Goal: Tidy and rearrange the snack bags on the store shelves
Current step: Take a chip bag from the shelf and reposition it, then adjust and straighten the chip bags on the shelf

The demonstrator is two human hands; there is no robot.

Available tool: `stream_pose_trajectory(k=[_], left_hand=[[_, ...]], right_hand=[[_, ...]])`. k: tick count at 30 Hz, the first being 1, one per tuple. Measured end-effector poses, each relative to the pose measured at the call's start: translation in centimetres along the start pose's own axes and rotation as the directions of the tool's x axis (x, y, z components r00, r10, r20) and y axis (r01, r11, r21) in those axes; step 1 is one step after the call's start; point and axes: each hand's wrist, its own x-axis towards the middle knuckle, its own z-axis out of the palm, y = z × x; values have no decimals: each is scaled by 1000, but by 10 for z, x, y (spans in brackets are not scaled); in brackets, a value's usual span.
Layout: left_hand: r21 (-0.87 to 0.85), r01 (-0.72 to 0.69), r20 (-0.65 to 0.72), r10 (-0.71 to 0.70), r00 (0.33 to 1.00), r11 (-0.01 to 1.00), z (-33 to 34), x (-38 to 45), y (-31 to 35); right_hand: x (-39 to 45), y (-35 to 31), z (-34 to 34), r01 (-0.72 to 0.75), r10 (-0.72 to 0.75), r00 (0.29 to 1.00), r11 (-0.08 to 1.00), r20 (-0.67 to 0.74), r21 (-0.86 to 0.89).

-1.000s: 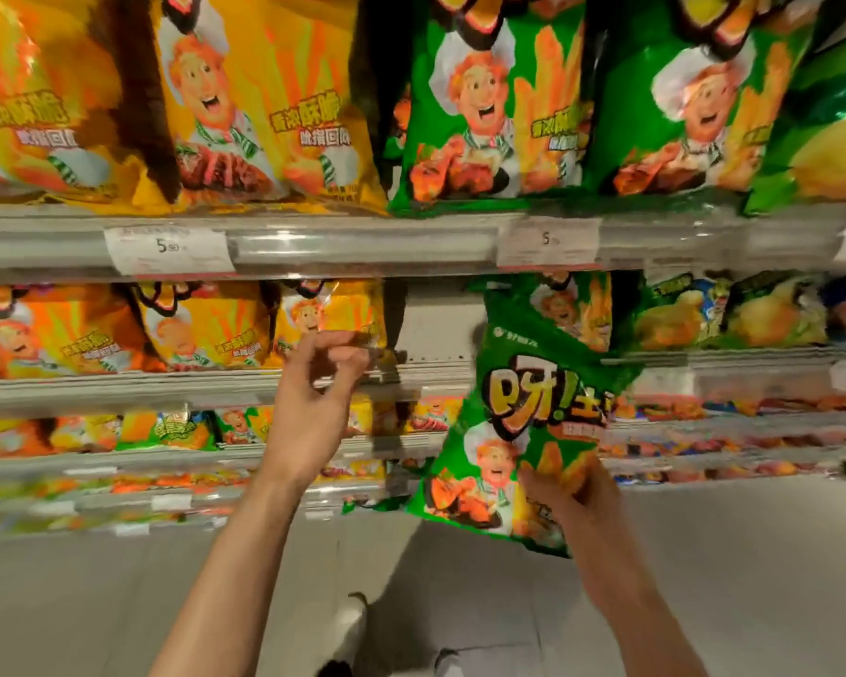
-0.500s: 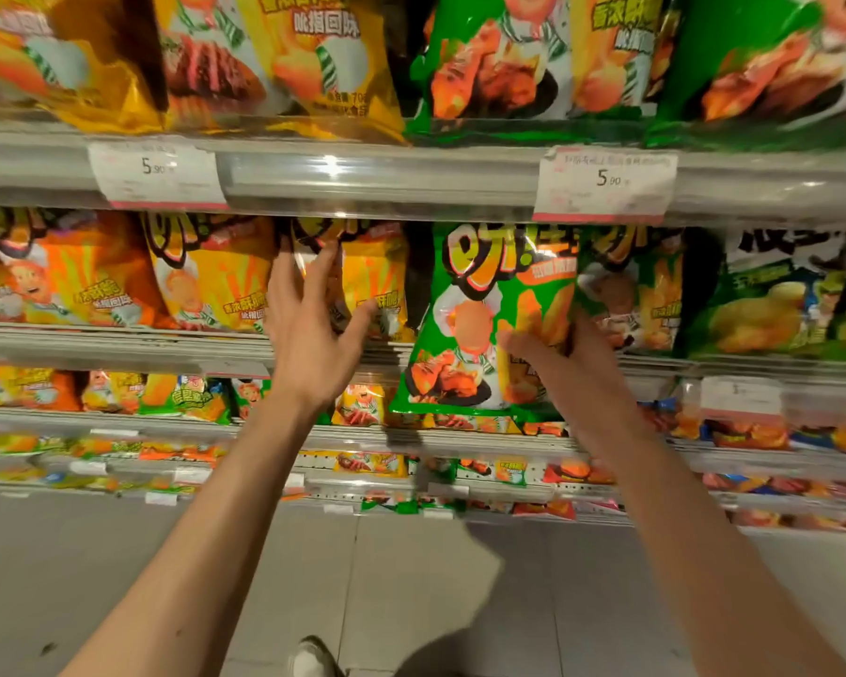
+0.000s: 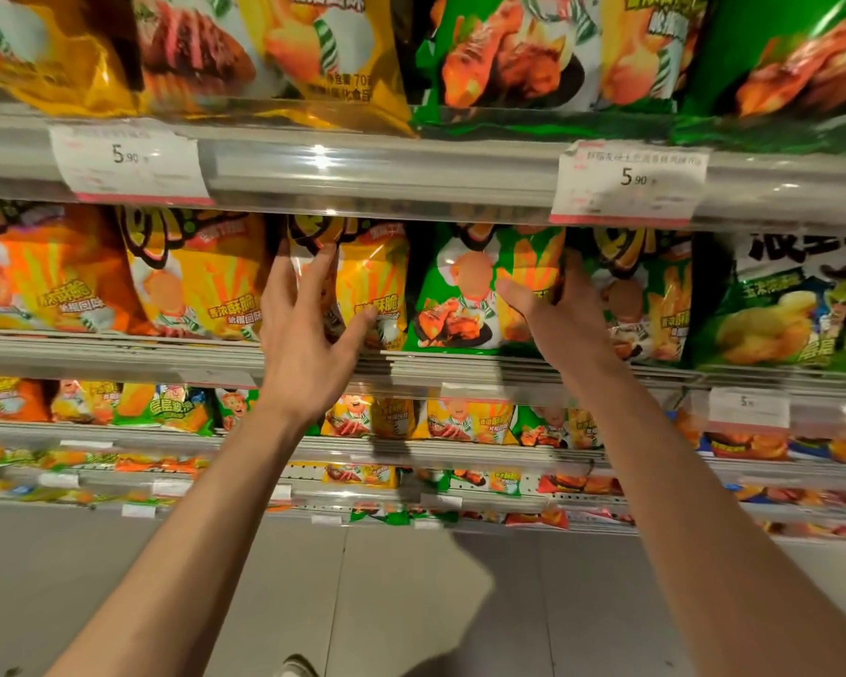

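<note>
Green snack bag now seated upright on middle shelf, off the front edge it overhung before. Right hand clasps its right side. Left hand, fingers spread, touches yellow bag alongside.

Setting: retail shop aisle. Evidence: tiered shelves packed with snack bags; price tags reading 5.90 clipped along the shelf edges.
</note>
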Motion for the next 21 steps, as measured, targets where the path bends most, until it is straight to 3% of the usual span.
stream_pose_trajectory(k=[5,10,15,21], left_hand=[[14,11,6,-11,1000,1000,1,-2,2],[16,22,2,-22,1000,1000,3,-3,3],[33,9,4,-9,1000,999,4,-3,0],[56,35,47,-38,998,998,1,0,7]], right_hand=[[-7,7,2,-5,19,995,991,101,-137],[-19,9,13,197,-205,979,961,-23,-194],[-23,22,28,244,-241,969,881,59,-406],[-18,23,27,215,-196,977,901,89,-376]])
